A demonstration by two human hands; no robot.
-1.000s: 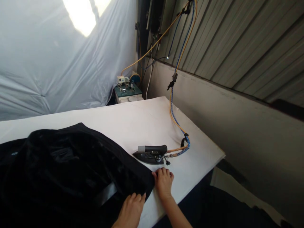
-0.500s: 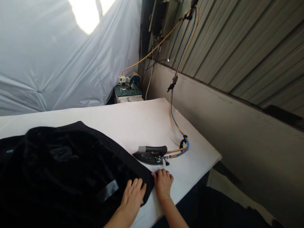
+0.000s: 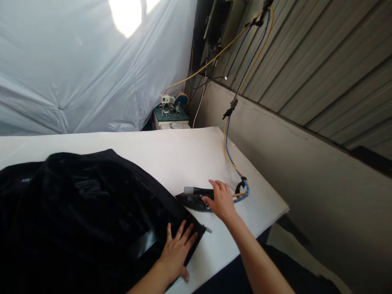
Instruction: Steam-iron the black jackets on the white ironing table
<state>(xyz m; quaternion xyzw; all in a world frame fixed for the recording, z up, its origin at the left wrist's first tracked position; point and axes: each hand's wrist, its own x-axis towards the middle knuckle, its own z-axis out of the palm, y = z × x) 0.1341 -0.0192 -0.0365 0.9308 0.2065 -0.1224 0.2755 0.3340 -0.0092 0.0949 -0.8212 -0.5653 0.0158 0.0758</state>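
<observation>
A black garment point(image 3: 101, 212) with a smooth dark sheen is spread over the left part of the white-covered table point(image 3: 159, 151). My left hand point(image 3: 177, 249) lies flat on the garment near its right corner, fingers spread. A small zipper pull point(image 3: 208, 230) sticks out from that corner. Beyond it a steam iron point(image 3: 192, 200) rests on the table, its tip against the garment's edge. My right hand point(image 3: 223, 200) is over the rear of the iron's handle, thumb and fingers apart, not closed round it.
Orange and blue hoses point(image 3: 227, 143) run from the iron up to a hanging clip point(image 3: 231, 108). A green-topped boiler unit point(image 3: 170, 114) stands past the far edge. A silvery sheet point(image 3: 76, 69) hangs behind; a low wall point(image 3: 275, 134) runs along the right.
My right hand has left the garment's corner and moved up to the iron's handle. My left hand's fingers have spread flat on the fabric. The zipper pull now shows.
</observation>
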